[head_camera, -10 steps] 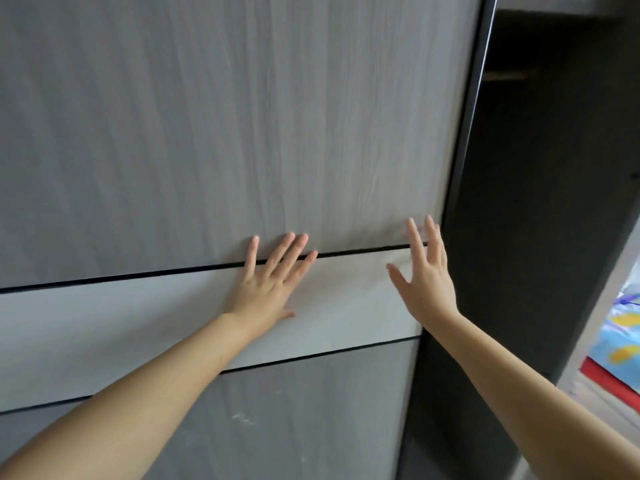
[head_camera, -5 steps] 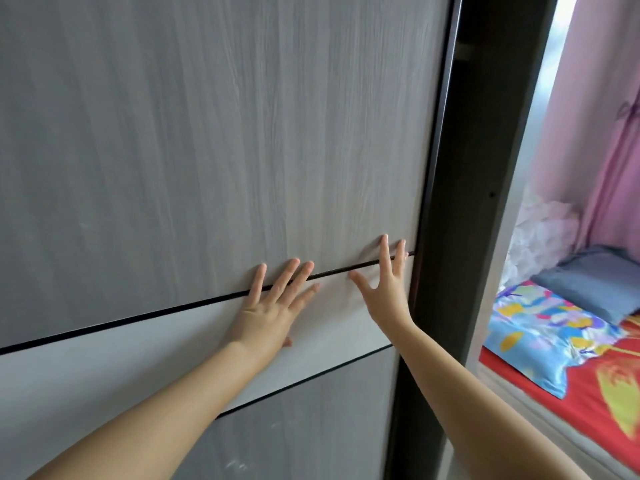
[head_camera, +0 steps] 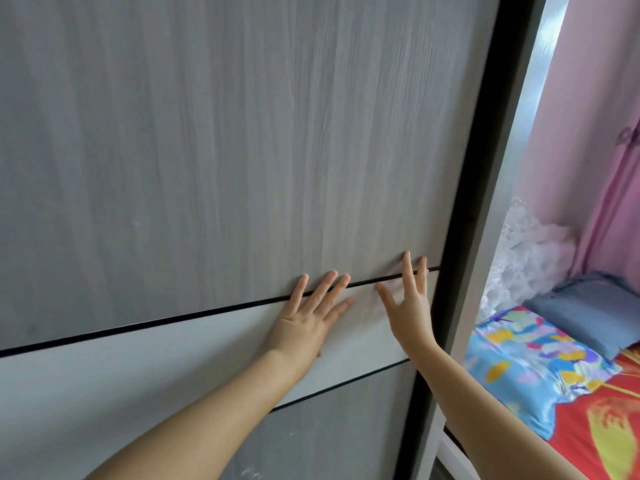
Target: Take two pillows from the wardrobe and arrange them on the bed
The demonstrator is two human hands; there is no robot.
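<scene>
The grey wood-grain sliding wardrobe door (head_camera: 225, 150) fills most of the view, reaching the dark frame (head_camera: 474, 209) at the right. My left hand (head_camera: 308, 320) lies flat on the door's pale band, fingers spread. My right hand (head_camera: 408, 306) presses flat beside it near the door's right edge. Both hands hold nothing. On the bed (head_camera: 609, 431) at the right lie a colourful patterned pillow (head_camera: 533, 365) and a grey-blue pillow (head_camera: 588, 310). The wardrobe's inside is hidden.
A pink curtain (head_camera: 585, 140) hangs behind the bed, with white frilly fabric (head_camera: 526, 251) below it. The bed has a red sheet with yellow shapes. The wardrobe's side panel (head_camera: 512, 188) stands between the door and the bed.
The door has slid right with both palms on it, closing the dark wardrobe opening. My view has turned right, bringing the bed and its pillows into sight.
</scene>
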